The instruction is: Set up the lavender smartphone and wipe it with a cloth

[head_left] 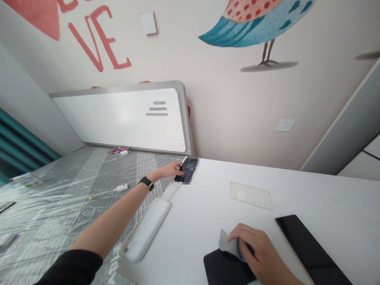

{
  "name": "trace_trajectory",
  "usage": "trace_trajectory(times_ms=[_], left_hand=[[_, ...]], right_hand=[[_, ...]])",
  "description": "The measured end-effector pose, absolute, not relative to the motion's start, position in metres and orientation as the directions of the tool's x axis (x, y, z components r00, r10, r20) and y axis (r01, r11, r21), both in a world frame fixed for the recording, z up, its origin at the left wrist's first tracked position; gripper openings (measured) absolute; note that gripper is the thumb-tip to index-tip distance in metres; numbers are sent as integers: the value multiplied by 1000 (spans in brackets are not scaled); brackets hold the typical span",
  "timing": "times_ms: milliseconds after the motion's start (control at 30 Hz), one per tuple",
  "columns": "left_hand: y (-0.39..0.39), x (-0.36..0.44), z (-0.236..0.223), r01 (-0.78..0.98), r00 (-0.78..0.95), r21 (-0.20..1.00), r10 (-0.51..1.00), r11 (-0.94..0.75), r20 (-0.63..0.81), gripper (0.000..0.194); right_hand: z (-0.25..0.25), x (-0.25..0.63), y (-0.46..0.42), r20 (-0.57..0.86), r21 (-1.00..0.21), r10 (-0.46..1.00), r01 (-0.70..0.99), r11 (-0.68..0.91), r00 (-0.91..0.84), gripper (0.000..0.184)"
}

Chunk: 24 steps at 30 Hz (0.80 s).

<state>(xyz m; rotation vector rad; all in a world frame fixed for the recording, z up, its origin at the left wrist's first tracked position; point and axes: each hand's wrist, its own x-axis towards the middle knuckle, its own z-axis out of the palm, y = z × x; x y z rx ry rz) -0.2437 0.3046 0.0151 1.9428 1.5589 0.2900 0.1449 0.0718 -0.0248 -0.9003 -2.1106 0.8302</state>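
My left hand (172, 170) reaches far out to a black phone (186, 171) leaning at the left edge of the white table (297, 198); its fingers are closed round the phone's side. A black band sits on that wrist. My right hand (258, 253) lies near the table's front edge, fingers pressed down on a grey cloth (227, 243) over a dark flat device (219, 269).
A clear phone case (251, 195) lies mid-table. A long black slab (308, 249) rests at the right. A white elongated device (147, 231) sits at the table's left edge. Left of the table is a bed (59, 190) with cables and chargers; a wall socket (285, 125) is behind.
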Motion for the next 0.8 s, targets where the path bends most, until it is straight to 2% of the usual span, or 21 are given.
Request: trace_trajectory(times_ms=[467,800], left_hand=[[301,-237,15,842,253,522,954,-136,-159,41],[297,-240,25,835,283,534,936,-134,-209,40]], right_hand=[[-21,145,70,304,-773,792,348,530,-530,32],[-22,145,70,283,-777,798,360,516,-531,33]])
